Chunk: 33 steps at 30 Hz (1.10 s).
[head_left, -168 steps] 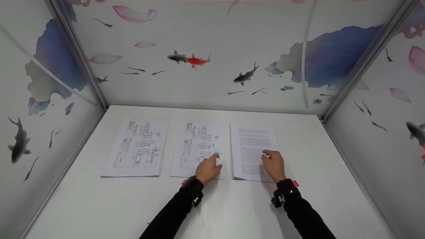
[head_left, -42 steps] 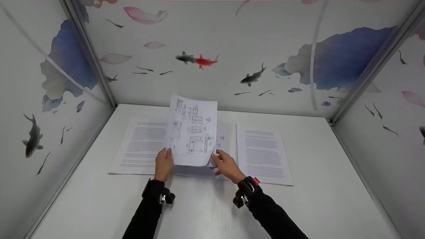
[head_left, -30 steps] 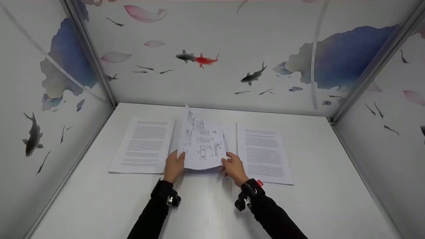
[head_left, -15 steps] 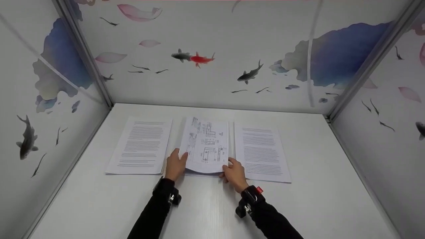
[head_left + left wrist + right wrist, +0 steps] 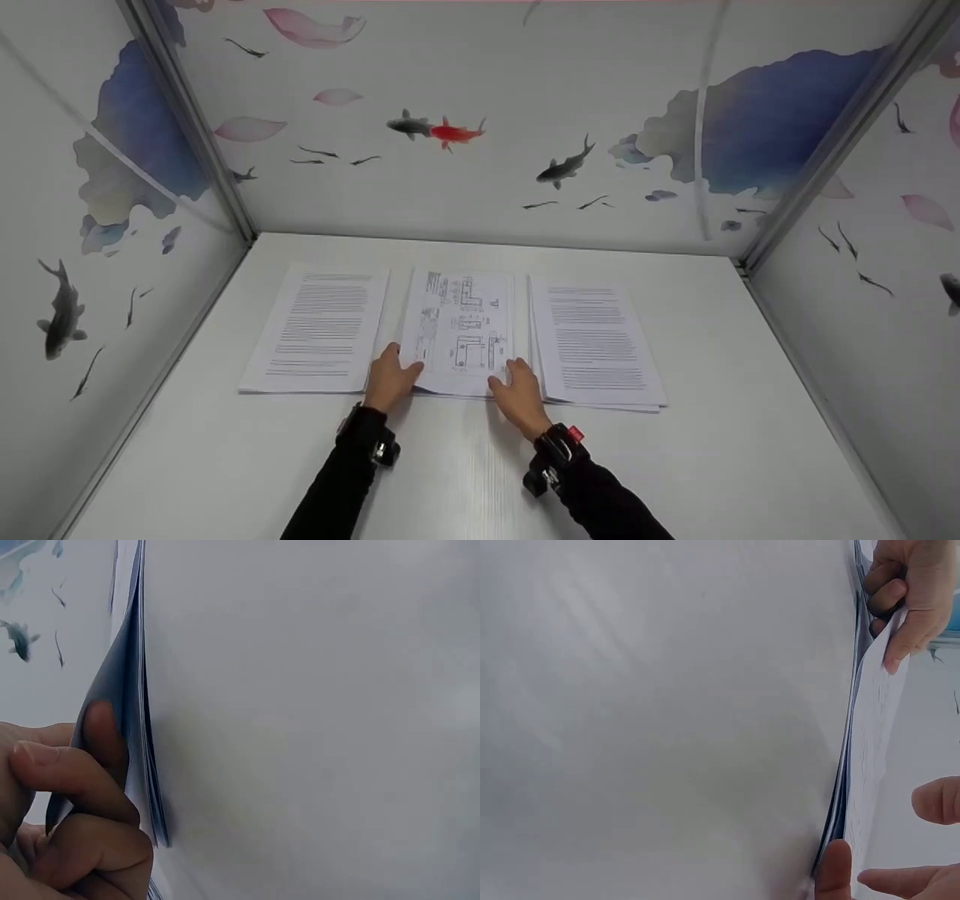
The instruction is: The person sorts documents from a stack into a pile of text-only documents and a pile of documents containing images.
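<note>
Printed with technical drawings, the middle paper stack (image 5: 465, 322) lies on the white table in the head view. My left hand (image 5: 390, 381) pinches its lower left corner. The left wrist view shows fingers (image 5: 105, 787) curled beneath a lifted sheet (image 5: 105, 682), apart from the sheets below it. At the lower right corner is my right hand (image 5: 521, 397), its thumb and fingers spread. In the right wrist view, one fingertip (image 5: 832, 866) touches the edge of the drawing sheets (image 5: 866, 735), while other fingers stand off from them.
Left of the middle stack lies a stack of text pages (image 5: 319, 330). Close on the right is another stack of text pages (image 5: 592, 345), its sheets slightly out of line at the bottom. White walls (image 5: 480, 202) printed with fish border the table (image 5: 465, 480) at the back and sides.
The drawing sheets, held raised earlier, have come down onto the middle stack. My right hand has loosened from them. The left stack's top showed drawings first and shows text now.
</note>
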Each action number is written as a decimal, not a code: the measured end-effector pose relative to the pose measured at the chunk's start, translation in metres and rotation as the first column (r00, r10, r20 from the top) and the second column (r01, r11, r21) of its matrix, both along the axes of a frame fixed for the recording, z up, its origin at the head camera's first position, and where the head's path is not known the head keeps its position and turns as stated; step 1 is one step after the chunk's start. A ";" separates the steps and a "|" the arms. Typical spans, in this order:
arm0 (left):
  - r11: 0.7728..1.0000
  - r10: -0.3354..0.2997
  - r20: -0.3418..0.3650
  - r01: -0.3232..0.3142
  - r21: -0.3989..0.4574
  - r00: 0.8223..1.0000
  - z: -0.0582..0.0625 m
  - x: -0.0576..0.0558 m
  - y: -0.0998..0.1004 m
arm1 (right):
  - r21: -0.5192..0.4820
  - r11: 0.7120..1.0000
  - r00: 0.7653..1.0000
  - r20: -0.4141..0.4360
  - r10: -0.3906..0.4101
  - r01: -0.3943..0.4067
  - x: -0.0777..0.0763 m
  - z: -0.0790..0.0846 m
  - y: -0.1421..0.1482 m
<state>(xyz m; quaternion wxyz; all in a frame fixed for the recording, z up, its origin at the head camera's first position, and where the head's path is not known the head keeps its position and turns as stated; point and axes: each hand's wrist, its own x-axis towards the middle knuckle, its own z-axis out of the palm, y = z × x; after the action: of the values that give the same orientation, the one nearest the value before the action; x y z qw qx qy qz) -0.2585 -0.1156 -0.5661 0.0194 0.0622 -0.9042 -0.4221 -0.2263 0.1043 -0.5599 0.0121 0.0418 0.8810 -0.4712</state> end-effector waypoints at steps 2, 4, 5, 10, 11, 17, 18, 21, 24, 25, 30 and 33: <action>1.000 -0.014 0.003 0.014 0.009 1.000 -0.001 0.000 -0.002 | 0.008 1.000 1.000 0.007 0.005 -0.005 0.000 0.002 -0.001; 1.000 -0.022 0.011 0.022 0.015 1.000 -0.001 -0.001 -0.003 | 0.007 1.000 1.000 0.017 0.011 -0.011 0.000 0.004 -0.001; 1.000 -0.028 0.012 0.028 0.014 1.000 0.000 -0.001 -0.004 | 0.006 1.000 1.000 0.025 0.014 -0.014 0.000 0.005 -0.001; 0.999 -0.039 0.035 0.039 -0.004 0.999 0.000 -0.001 -0.001 | 0.012 1.000 0.999 0.049 0.017 -0.018 -0.002 0.005 -0.001; 0.999 -0.044 0.035 0.045 -0.008 0.998 0.000 -0.001 0.000 | 0.014 1.000 0.999 0.046 0.017 -0.018 -0.002 0.005 -0.001; 0.998 -0.063 0.081 0.063 -0.001 0.995 0.000 -0.001 -0.001 | 0.017 1.000 1.000 0.022 0.015 -0.016 -0.003 0.004 -0.003; 0.998 -0.069 0.091 0.069 0.007 0.993 0.000 -0.001 -0.002 | 0.016 1.000 1.000 0.021 0.012 -0.013 -0.003 0.004 -0.003; 0.996 -0.091 0.111 0.088 0.026 0.990 -0.001 -0.002 -0.004 | 0.025 1.000 1.000 0.024 0.011 -0.012 -0.003 0.003 -0.004; 0.994 -0.103 0.122 0.099 0.040 0.987 -0.002 -0.002 -0.005 | 0.022 1.000 1.000 0.025 0.016 -0.017 -0.003 0.004 -0.004; 0.994 -0.103 0.124 0.098 0.041 0.987 -0.002 -0.003 -0.005 | 0.022 1.000 0.999 0.025 0.021 -0.021 -0.003 0.004 -0.004; 0.995 -0.099 0.144 0.093 0.047 0.985 -0.003 -0.006 -0.005 | 0.021 0.999 0.999 0.027 0.026 -0.026 -0.004 0.005 -0.004; 0.995 -0.093 0.156 0.086 0.054 0.983 -0.002 -0.007 -0.006 | 0.033 0.999 0.999 0.020 0.031 -0.031 -0.004 0.006 -0.004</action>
<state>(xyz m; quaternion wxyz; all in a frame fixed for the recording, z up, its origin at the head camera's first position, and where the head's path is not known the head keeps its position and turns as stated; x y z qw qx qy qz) -0.2652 -0.1213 -0.5684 -0.0730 0.0553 -0.8945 -0.4376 -0.2301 0.1001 -0.5544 0.0271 0.0329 0.8890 -0.4559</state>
